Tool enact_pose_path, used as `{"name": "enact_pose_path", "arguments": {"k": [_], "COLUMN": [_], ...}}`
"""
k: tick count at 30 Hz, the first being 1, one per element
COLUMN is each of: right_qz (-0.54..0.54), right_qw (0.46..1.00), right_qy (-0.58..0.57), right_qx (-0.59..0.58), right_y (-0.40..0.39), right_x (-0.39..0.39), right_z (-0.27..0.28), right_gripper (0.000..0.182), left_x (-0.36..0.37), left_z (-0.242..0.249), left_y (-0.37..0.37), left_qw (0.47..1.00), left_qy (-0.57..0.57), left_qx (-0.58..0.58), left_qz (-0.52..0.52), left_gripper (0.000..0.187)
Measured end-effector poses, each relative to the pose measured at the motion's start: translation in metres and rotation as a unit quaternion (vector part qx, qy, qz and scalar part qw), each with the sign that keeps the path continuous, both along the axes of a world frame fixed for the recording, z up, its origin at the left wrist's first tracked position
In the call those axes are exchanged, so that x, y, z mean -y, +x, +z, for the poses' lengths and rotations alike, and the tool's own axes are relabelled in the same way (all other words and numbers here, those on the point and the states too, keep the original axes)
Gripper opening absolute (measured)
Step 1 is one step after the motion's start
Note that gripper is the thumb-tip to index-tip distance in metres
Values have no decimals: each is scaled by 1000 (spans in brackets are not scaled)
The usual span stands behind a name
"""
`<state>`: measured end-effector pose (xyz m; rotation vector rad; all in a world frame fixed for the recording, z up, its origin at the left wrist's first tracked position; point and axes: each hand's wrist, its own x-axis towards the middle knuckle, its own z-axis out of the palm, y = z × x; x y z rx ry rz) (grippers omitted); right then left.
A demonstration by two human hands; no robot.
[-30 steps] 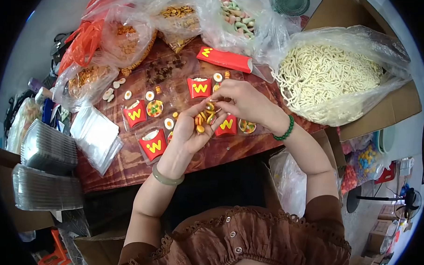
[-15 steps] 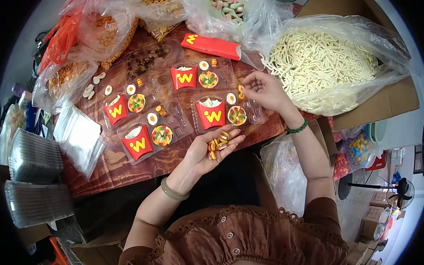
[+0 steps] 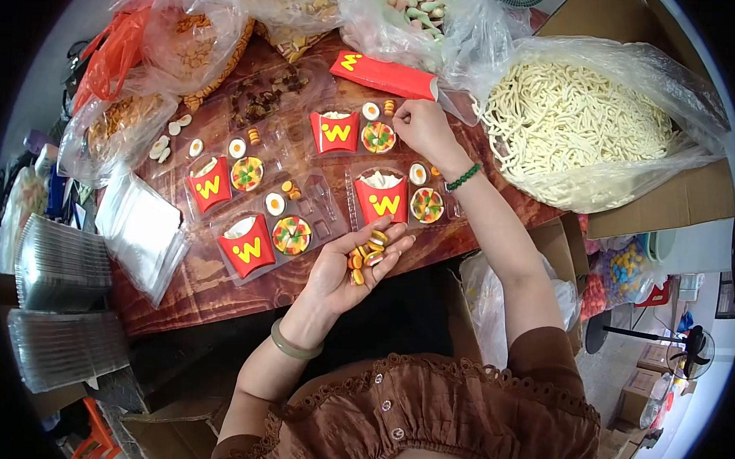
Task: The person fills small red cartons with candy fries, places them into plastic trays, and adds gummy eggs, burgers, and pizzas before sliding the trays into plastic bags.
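Burger-shaped pieces [image 3: 365,251] lay heaped in the upturned left grip [image 3: 342,273], whose fingers were loosely spread beneath them; at least five showed, but they overlapped and an exact count could not be made. They rested on the palm and lower fingers, with bare palm at 7 o'clock of the heap.

At 1 o'clock from there, the right grip [image 3: 424,128] had its fingers curled together, knuckles up; its own hand hid most of the fingertips, so whether it pinched anything could not be told. A single burger-shaped piece in a tray showed just beside it, at its 10 o'clock.

Taking the left grip as the centre of the dial, four red cartons [image 3: 246,245] with a yellow mark stood out at 9, 10, 12 and 1 o'clock, the last partly covered along its bottom edge by the fingertips. Around them were four pizza-like discs [image 3: 291,235] and five egg-like pieces [image 3: 275,204]. The clear trays' edges were hard to trace against the worktop [image 3: 203,292].

Farther off, one long red packet [image 3: 385,75] lay at 12 o'clock, one bag of pale strands [image 3: 585,128] at 2, clear sleeves [image 3: 145,234] at 9, and two stacks of clear trays [image 3: 64,263] at 8 and 9. A bag of twisted sweets [image 3: 415,13], at 12 o'clock, was cut off by the top edge.
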<state>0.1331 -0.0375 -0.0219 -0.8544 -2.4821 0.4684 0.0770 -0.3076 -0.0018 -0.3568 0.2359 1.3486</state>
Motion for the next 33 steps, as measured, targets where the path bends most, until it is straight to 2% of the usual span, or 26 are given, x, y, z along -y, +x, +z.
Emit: {"name": "enact_pose_path", "arguments": {"k": [5,6,8,9,11,12,15,18,19,21,23,25,26,28,29,31,33], "right_qz": [16,29,55,82,192,301,327,273,281,299,286,229,165,73,25,-9,-29], "right_qw": [999,998,992,989,947,928,920,927,933,949,952,938,928,946,924,948,951], "right_qy": [25,60,-40,-88,-256,-218,-214,-233,-197,-54,-58,-239,-317,-317,-380,-319,-306], "right_qx": [19,12,-103,-88,-16,-33,40,110,105,89,89,107,107,10,-30,20,38], "right_y": [7,11,16,22,36,41,50,63,69,82,93,104,111,125,129,133,131], "right_x": [5,5,22,44,77,84,106,117,120,125,131,131,123,95,81,59,52], "right_z": [2,4,22,47,79,75,90,93,88,75,75,81,85,75,71,67,56], "right_gripper": [16,16,14,13,15,16,14,13,14,16,16,16,14,12,12,15,15], "left_x": [-3,-3,-3,-2,-2,-2,-6,-5,-5,-4,-4,-2,-4,-8,-8,-8,-10], "left_z": [4,7,10,11,13,13,2,3,3,2,-10,-22,-16,-3,-5,-6,-6], "left_y": [-2,-1,-2,-3,-4,-4,-1,4,7,13,25,29,29,26,24,20,19], "left_qw": [999,999,998,998,997,995,995,995,995,997,996,995,995,994,996,996,997], "left_qy": [15,25,23,25,31,41,61,75,76,19,19,74,74,27,27,21,15], "left_qx": [-38,-36,-42,-39,-52,-69,-60,-59,-58,-79,-85,-55,-53,-95,-84,-81,-74], "left_qz": [17,27,45,48,53,53,42,38,35,-6,10,-29,-32,-40,-31,-28,-28], "left_gripper": [35,36,36,36,36,36,36,36,36,36,34,36,36,38,39,39,39]}}
